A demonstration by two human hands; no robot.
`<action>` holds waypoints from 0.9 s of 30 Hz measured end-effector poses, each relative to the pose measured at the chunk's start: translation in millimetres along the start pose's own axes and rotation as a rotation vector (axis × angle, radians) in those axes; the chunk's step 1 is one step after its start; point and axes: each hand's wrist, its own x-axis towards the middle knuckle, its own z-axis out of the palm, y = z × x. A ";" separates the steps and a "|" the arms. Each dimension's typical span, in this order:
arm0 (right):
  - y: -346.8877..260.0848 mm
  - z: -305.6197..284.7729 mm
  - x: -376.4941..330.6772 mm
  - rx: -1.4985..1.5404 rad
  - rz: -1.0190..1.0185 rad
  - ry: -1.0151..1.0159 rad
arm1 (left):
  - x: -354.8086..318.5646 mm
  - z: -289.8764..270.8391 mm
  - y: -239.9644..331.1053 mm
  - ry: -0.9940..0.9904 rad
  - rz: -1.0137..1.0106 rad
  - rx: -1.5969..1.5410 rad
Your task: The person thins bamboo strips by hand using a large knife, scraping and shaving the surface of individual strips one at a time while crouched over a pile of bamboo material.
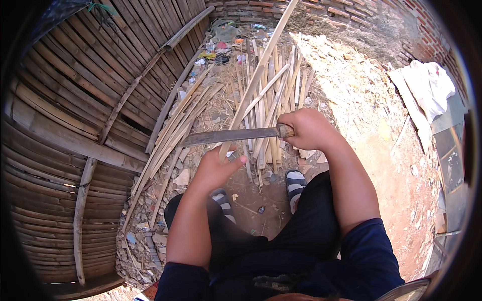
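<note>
In my right hand [309,129] is a machete [228,136], its short wooden handle wrapped by my fingers. The long dark blade points left, lying across a pale bamboo strip [262,65] just above my left hand [215,168]. That hand holds the strip near its lower end, with the thumb stretched out to the right. The strip slants up and away to the top of the view. Under and beyond it, many split bamboo strips [275,113] lie piled on the ground, pointing away from me.
A second bundle of bamboo strips [173,133] runs along the left, beside a slatted bamboo wall [75,110]. A brick wall [346,15] closes the far side. White cloth [427,88] hangs at the right. Bits of litter [221,45] and rubble surround my sandalled feet [295,183].
</note>
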 end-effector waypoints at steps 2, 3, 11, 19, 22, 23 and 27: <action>-5.5 -3.2 -0.6 0.028 -0.023 0.013 | -2.3 -3.1 2.1 -0.001 0.015 0.015; -3.7 -5.9 -0.3 0.060 -0.013 0.010 | -2.3 -2.8 0.6 0.001 0.028 0.005; -10.2 15.0 3.5 0.012 -0.013 0.031 | 0.7 -3.8 9.0 -0.002 -0.034 -0.022; -11.9 8.6 6.7 0.073 -0.009 0.143 | -4.0 -4.8 2.8 0.002 -0.012 0.000; 7.4 4.6 10.0 0.111 0.104 0.231 | -2.9 -1.9 -2.1 0.002 -0.019 -0.038; 7.5 1.4 9.1 0.091 0.125 0.232 | -3.5 -1.1 -1.0 0.004 -0.029 -0.033; -6.0 2.0 2.9 0.071 0.040 0.127 | -0.6 4.4 -2.3 0.002 -0.018 -0.025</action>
